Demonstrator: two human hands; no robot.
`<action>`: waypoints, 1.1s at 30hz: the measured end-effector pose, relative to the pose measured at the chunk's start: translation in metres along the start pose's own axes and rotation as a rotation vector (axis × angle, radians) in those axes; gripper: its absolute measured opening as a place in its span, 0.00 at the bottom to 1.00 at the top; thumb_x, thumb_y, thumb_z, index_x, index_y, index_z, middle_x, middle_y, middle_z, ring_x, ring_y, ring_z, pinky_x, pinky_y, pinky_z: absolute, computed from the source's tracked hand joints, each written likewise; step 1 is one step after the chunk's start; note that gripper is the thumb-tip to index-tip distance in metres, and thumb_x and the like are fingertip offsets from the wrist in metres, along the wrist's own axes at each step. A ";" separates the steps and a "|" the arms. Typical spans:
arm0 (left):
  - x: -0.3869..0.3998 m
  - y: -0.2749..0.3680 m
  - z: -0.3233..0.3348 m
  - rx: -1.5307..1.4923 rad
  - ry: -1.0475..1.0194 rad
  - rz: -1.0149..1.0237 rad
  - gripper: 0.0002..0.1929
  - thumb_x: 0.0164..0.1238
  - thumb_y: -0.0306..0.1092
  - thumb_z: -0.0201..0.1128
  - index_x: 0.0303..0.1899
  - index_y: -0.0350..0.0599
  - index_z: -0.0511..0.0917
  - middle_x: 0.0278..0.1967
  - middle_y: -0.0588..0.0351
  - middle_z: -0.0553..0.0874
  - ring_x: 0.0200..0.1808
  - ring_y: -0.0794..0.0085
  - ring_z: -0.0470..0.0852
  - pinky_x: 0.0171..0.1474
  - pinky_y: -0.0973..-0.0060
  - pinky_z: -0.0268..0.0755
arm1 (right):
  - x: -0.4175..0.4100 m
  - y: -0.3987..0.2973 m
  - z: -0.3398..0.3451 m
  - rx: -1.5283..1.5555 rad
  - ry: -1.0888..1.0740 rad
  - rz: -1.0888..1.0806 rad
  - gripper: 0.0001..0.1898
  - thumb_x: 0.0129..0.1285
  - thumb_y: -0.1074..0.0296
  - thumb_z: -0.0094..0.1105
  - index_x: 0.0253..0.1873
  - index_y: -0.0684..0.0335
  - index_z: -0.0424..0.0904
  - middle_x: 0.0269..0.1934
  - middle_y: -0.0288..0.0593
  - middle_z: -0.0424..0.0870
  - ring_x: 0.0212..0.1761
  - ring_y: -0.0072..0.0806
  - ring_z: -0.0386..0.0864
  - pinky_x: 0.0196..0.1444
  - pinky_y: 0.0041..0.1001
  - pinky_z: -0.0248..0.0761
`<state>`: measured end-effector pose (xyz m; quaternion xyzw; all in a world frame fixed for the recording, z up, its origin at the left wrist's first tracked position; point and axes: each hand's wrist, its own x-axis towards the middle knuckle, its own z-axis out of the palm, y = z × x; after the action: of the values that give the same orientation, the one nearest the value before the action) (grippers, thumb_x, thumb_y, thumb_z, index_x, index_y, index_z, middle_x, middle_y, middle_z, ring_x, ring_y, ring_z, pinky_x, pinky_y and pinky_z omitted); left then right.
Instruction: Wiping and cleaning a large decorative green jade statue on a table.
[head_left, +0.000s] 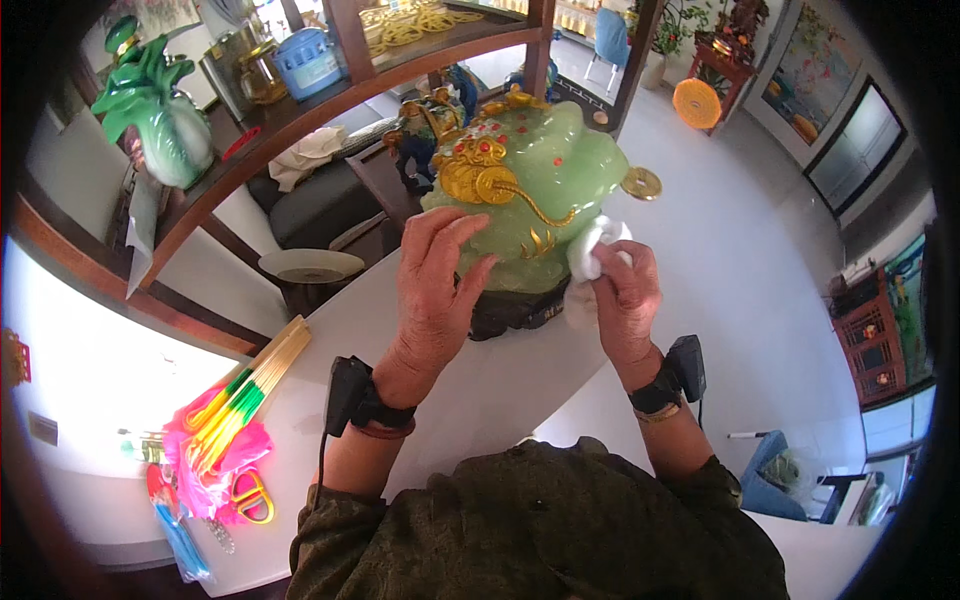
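A large green, jade-like toad figurine (577, 161) with gold coins, a gold cord and red stones stands on a dark base (517, 313) upon the white counter. My left hand (439, 285) is at its left side, fingers apart and holding nothing; whether the fingertips touch the figurine I cannot tell. My right hand (630, 289) pinches a white cloth (592, 251) against or close beside the figurine's lower right side. A round gold coin (642, 183) juts out at the figurine's right.
Wooden shelving (225, 180) at the left bears a cabbage ornament (172, 139), a glass pot and a blue container. Folding fans with pink cloth (225, 427) and yellow-handled scissors (253, 496) lie on the counter's left part. Behind the figurine stands a dark multicoloured statue (420, 139).
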<state>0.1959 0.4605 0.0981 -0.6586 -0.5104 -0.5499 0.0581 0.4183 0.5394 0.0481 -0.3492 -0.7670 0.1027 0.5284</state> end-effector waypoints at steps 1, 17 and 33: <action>0.001 0.001 -0.001 0.000 -0.010 -0.001 0.24 0.52 0.20 0.71 0.54 0.39 0.78 0.51 0.47 0.77 0.53 0.53 0.76 0.57 0.63 0.72 | 0.003 -0.008 -0.005 -0.081 -0.052 -0.045 0.25 0.46 0.87 0.61 0.51 0.57 0.86 0.46 0.44 0.77 0.48 0.41 0.78 0.50 0.35 0.75; 0.020 0.017 0.002 0.198 -0.194 0.171 0.22 0.52 0.22 0.72 0.50 0.37 0.75 0.51 0.46 0.77 0.52 0.50 0.78 0.54 0.60 0.74 | -0.007 -0.036 -0.002 -0.090 -0.080 -0.090 0.24 0.47 0.88 0.58 0.50 0.59 0.86 0.44 0.46 0.77 0.46 0.41 0.78 0.48 0.35 0.74; 0.007 0.029 0.030 0.234 -0.145 0.262 0.19 0.60 0.24 0.67 0.53 0.36 0.75 0.52 0.44 0.76 0.51 0.48 0.78 0.56 0.59 0.74 | -0.008 -0.048 -0.002 -0.202 -0.099 -0.218 0.23 0.42 0.83 0.65 0.49 0.61 0.86 0.40 0.45 0.77 0.42 0.42 0.78 0.40 0.36 0.78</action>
<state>0.2362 0.4703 0.1060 -0.7461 -0.4835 -0.4256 0.1687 0.4008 0.4992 0.0682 -0.3098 -0.8319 -0.0156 0.4601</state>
